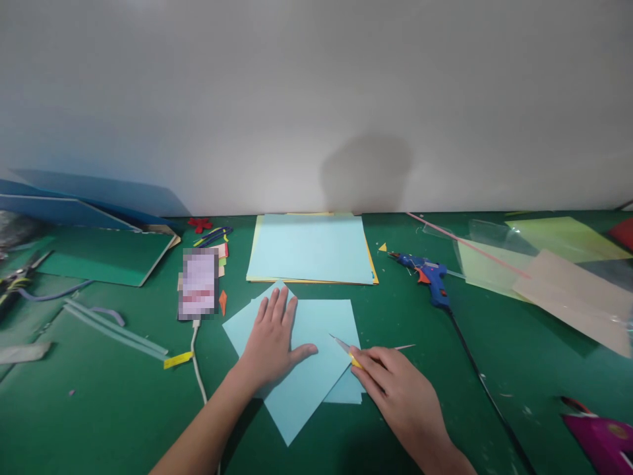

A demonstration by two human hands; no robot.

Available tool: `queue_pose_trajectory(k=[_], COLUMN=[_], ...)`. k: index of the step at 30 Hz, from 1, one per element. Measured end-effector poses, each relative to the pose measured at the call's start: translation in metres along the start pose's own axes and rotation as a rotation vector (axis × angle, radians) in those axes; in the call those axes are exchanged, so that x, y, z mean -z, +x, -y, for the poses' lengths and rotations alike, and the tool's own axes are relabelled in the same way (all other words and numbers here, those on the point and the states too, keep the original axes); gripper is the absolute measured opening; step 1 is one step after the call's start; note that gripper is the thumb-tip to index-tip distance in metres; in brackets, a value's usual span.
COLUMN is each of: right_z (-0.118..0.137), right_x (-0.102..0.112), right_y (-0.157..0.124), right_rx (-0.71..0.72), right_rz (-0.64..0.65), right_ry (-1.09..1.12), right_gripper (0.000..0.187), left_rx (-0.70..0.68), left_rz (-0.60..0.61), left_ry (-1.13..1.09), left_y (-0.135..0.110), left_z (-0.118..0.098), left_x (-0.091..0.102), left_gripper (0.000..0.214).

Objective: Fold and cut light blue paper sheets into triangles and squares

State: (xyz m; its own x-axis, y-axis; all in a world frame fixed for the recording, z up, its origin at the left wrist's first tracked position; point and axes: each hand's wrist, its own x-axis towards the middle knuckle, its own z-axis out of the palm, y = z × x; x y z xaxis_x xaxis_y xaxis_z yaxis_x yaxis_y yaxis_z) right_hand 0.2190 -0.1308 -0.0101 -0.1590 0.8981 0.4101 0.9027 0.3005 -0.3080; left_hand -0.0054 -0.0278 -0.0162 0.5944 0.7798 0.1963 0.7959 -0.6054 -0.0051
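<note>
Two light-blue paper sheets overlap on the green table, the upper one (297,402) turned at an angle, the lower one (331,316) lying straighter. My left hand (271,343) presses flat on them with its fingers stretched out and thumb apart. In my right hand (395,389) is a craft knife (354,359); its pointed blade extends left over the paper, and a bit of yellow handle shows, the rest being covered by my fingers. From behind that hand a thin pinkish sliver (406,346) sticks out to the right.
Behind the sheets lies a paper stack (311,247). To the right are a blue glue gun (430,274) with a black cable and loose papers (578,290). On the left are a phone (198,284) on a white cable, translucent glue sticks (116,330), pliers (17,280) and a green board (106,254).
</note>
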Motion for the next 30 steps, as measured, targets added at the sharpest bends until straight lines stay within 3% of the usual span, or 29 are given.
queue_pose_trajectory(k=[8, 16, 24, 30], right_z=[-0.006, -0.013, -0.009, -0.009], right_x=[0.001, -0.001, 0.004, 0.001], right_y=[0.004, 0.001, 0.025, 0.038], right_rx=[0.085, 0.046, 0.099, 0.140], right_rz=[-0.018, -0.002, -0.013, -0.001], right_ry=[-0.031, -0.015, -0.048, -0.050], right_gripper=[0.036, 0.036, 0.045, 0.038], left_rx=[0.004, 0.002, -0.004, 0.002], left_rz=[0.013, -0.015, -0.021, 0.005], left_ry=[0.008, -0.023, -0.026, -0.027], left_y=[0.000, 0.000, -0.001, -0.002], left_z=[0.000, 0.000, 0.000, 0.000], left_x=[-0.001, -0.001, -0.002, -0.003], left_gripper=[0.087, 0.087, 0.087, 0.088])
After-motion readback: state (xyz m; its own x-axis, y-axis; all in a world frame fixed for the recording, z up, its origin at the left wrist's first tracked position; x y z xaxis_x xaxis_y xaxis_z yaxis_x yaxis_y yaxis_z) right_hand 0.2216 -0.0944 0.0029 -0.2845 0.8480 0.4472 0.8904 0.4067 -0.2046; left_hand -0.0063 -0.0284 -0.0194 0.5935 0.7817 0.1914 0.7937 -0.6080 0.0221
